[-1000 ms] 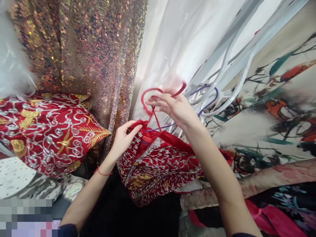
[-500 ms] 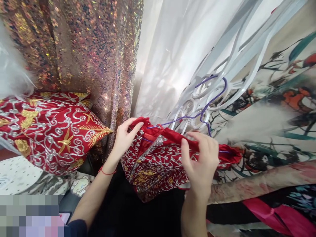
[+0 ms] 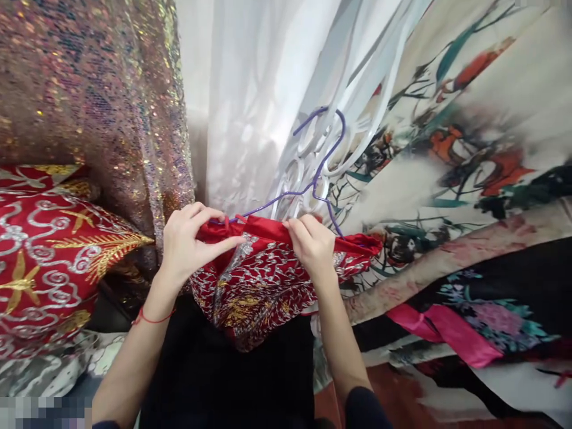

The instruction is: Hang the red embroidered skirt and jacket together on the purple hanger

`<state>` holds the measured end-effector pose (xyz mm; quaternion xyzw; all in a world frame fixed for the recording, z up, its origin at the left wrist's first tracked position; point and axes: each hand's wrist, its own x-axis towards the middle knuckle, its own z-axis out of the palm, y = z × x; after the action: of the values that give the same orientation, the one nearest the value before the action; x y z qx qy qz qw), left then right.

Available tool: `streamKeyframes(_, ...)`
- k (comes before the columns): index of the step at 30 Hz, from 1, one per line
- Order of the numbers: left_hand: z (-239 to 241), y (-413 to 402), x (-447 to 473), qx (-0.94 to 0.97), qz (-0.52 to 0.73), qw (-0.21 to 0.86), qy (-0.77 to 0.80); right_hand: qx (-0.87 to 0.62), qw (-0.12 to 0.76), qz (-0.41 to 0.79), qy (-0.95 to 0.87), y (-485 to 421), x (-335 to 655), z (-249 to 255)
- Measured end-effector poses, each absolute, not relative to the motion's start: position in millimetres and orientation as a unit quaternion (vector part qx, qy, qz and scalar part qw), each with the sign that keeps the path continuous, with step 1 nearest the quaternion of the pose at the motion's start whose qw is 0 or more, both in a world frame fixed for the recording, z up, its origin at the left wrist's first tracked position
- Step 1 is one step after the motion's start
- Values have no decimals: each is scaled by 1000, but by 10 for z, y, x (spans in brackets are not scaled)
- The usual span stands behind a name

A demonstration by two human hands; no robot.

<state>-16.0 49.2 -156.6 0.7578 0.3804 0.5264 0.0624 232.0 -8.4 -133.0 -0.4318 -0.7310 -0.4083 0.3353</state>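
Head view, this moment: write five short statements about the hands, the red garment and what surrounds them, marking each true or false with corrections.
1. The purple hanger rises above the red garment. True.
2. The right hand is away from the red garment. False: it grips the red garment.
3. The left hand touches the red garment. True.
4. A red string circles the left wrist. True.
5. The sequined cloth hangs to the right of the purple hanger. False: it hangs to the left.
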Motion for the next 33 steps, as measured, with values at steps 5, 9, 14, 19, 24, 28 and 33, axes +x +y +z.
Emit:
streamKeyframes(5,-1578,510,-25,744,532,-8,406,-346,288,-454,-769,-79,2078,-1273)
streamKeyframes(9,-1618,534,-10,730,545,-5,412,-337,309,-448,-768,-266,2371,-1276)
streamKeyframes(14,-1558,556,-84,755,528,29,387,-439,395,-415,-692,-679,3344,-1417)
streamKeyframes(19,-1539,609,-228,767,519,128,356,-489,294,-452,-685,-857,3976,-1610)
streamKeyframes(24,-1644,635,-383,725,548,146,392,-482,264,-481,-683,-791,4119,-1696)
streamKeyframes(28,-1641,658,-408,699,555,81,443,-428,319,-464,-707,-676,4022,-1607)
streamKeyframes(33,-1469,623,-248,668,589,34,454,-425,413,-404,-697,-572,3772,-1401)
